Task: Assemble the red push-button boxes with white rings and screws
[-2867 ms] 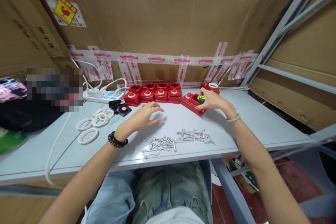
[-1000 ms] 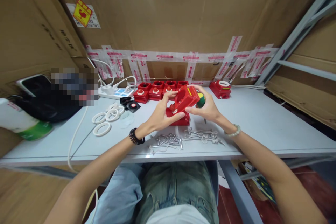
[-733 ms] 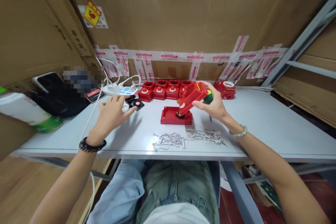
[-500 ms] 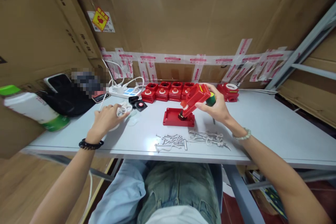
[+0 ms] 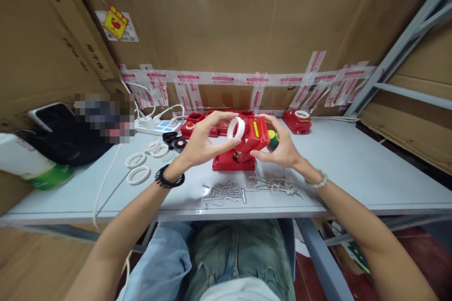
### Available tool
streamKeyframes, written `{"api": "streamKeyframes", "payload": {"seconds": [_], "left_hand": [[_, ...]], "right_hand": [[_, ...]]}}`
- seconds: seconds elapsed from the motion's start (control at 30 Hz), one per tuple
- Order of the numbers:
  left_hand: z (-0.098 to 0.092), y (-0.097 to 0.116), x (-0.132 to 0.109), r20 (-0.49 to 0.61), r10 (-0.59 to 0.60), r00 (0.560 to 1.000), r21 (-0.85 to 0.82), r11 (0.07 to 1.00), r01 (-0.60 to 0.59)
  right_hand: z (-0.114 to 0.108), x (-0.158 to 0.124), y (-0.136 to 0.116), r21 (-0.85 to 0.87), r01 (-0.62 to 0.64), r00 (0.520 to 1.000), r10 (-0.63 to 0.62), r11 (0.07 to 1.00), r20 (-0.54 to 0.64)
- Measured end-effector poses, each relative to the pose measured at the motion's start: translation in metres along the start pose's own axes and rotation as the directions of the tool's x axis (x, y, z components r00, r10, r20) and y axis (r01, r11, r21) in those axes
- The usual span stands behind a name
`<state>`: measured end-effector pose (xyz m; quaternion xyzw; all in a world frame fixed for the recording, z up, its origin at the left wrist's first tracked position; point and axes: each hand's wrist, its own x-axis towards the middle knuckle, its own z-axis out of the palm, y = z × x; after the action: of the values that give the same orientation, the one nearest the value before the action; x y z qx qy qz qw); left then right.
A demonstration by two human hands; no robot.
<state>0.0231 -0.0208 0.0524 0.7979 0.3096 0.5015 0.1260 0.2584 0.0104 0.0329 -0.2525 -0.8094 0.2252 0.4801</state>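
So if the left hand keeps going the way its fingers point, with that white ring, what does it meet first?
Most likely the tilted red cover held by the right hand; the white ring in the left hand is right beside it, though depth is unclear.

Both hands raised together, left hand [image 5: 201, 143] pinching, right hand [image 5: 280, 148] cupped

Small assembly workshop: cardboard cartons [image 5: 229, 19], metal shelving [image 5: 399, 56], red switch housings [image 5: 219, 124], loose screws [image 5: 226, 190].

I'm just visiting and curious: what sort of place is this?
Probably a small assembly bench in a stockroom. Big brown cardboard cartons wall in a pale grey table holding a row of red plastic switch boxes, loose white rubber rings and a heap of silver screws.
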Motion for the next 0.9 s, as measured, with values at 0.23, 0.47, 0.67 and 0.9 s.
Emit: {"api": "streamKeyframes", "payload": {"seconds": [0.23,0.47,0.67,0.9], "left_hand": [[0.021,-0.012,0.000,-0.046,0.129,0.991,-0.042,0.990,-0.131],[0.019,-0.018,-0.006,-0.040,0.130,0.991,-0.095,0.986,-0.133],[0.020,-0.018,-0.006,-0.054,0.131,0.990,-0.112,0.984,-0.136],[0.017,-0.017,-0.006,-0.020,0.125,0.992,-0.093,0.988,-0.127]], "right_hand": [[0.001,-0.001,0.002,0.050,0.081,0.997,-0.081,0.995,-0.009],[0.005,-0.003,0.001,0.060,0.121,0.993,-0.122,0.991,0.009],[0.006,-0.003,0.002,0.061,0.134,0.991,-0.134,0.989,-0.006],[0.005,-0.002,0.001,0.018,0.140,0.990,-0.140,0.990,-0.003]]}}
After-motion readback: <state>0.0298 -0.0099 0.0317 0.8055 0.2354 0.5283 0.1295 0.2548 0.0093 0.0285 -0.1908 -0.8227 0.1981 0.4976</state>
